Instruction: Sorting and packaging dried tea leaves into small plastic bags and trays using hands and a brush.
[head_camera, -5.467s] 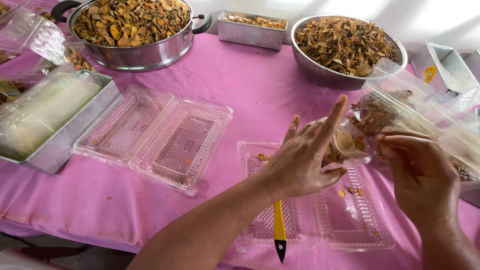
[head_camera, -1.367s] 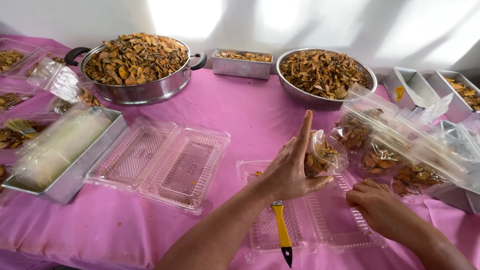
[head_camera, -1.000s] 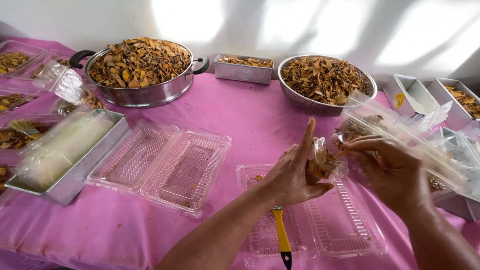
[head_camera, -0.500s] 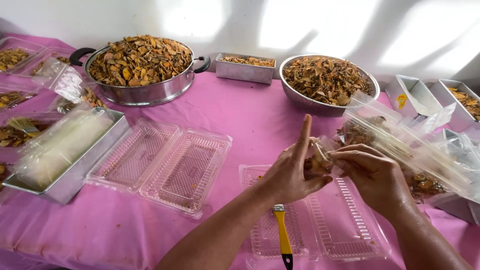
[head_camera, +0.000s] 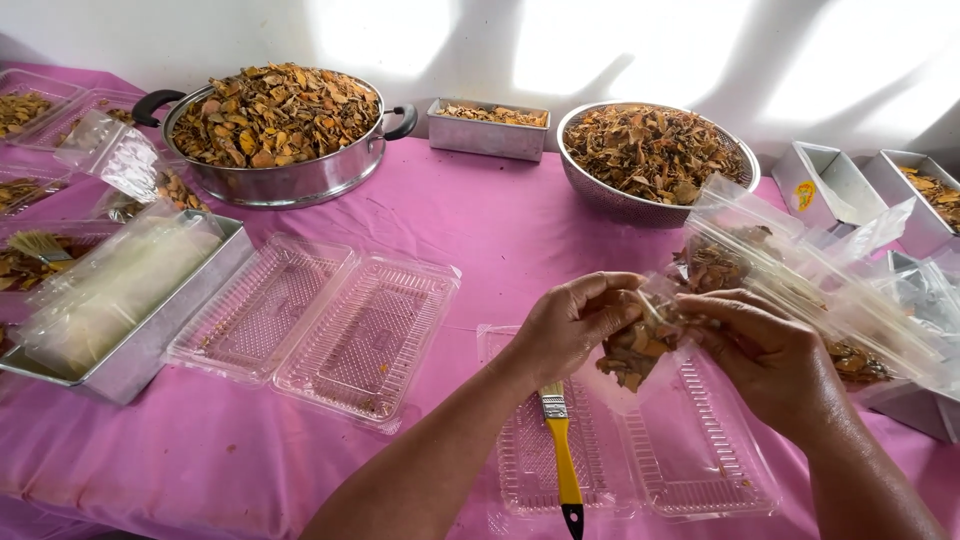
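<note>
Both hands — the left hand and right hand — are pinching the top of a small clear bag of dried slices, hanging over an open clear tray on the pink worktop.

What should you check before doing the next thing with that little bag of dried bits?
1. Both hands on the bag: left hand and right hand pinch the small clear bag at its top. Ok.
2. Bag filled: dried orange-brown slices sit inside. Ok.
3. Bag top sealed: hidden by fingers. Cannot tell.
4. Catch tray beneath: open clear clamshell tray lies under the bag. Ok.
5. Brush clear: yellow-handled brush lies on that tray, apart from the bag. Ok.
</note>
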